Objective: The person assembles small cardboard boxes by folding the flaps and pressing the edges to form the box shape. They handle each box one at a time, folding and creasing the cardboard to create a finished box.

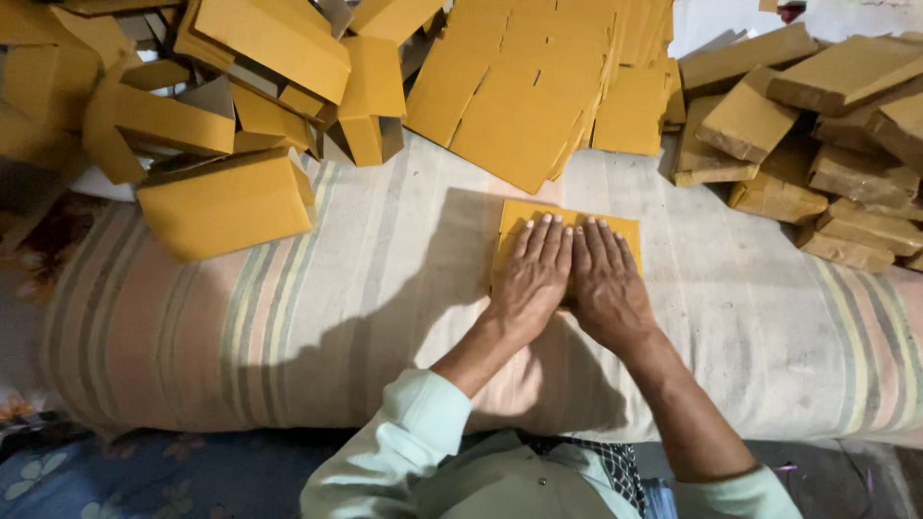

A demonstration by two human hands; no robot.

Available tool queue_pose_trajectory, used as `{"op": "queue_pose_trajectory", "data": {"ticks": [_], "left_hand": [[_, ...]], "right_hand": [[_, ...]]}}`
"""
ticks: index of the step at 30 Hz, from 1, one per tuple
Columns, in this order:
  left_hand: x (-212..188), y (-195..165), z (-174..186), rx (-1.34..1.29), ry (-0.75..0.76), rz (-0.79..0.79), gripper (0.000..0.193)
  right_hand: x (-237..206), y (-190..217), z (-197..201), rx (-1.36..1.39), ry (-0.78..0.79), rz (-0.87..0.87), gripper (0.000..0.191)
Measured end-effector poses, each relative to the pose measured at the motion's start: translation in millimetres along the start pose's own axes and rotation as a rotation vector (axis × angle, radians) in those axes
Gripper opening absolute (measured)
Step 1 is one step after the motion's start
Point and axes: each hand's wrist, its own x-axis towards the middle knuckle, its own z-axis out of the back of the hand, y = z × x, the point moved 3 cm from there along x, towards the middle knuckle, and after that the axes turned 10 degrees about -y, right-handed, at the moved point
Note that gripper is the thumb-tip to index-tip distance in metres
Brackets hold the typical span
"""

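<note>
My left hand and my right hand lie flat, side by side, palms down, pressing on a flat yellow-brown cardboard piece on a striped cloth surface. The fingers are straight and close together, pointing away from me. Most of the cardboard piece is hidden under the hands; only its far edge and corners show.
A stack of flat yellow cardboard blanks lies just beyond the hands. Folded yellow boxes pile up at the far left. Wrapped brown packets are heaped at the far right. Patterned blue fabric lies below the striped surface's near edge.
</note>
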Motion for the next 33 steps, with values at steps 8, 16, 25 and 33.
{"op": "queue_pose_trajectory", "data": {"ticks": [8, 16, 25, 33], "left_hand": [[-18.4, 40.2, 26.9, -0.160, 0.071, 0.015, 0.090], [-9.1, -1.5, 7.6, 0.085, -0.049, -0.075, 0.063], [-32.1, 45.5, 30.4, -0.163, 0.051, 0.066, 0.078], [8.4, 16.7, 4.0, -0.153, 0.093, 0.342, 0.069]], "right_hand": [[-31.9, -26.6, 31.1, 0.080, -0.082, -0.047, 0.075], [-19.4, 2.4, 15.5, 0.068, -0.126, 0.061, 0.061], [-43.7, -26.7, 36.8, 0.097, -0.155, -0.029, 0.060], [-14.1, 13.5, 13.3, 0.084, -0.296, -0.126, 0.052]]}}
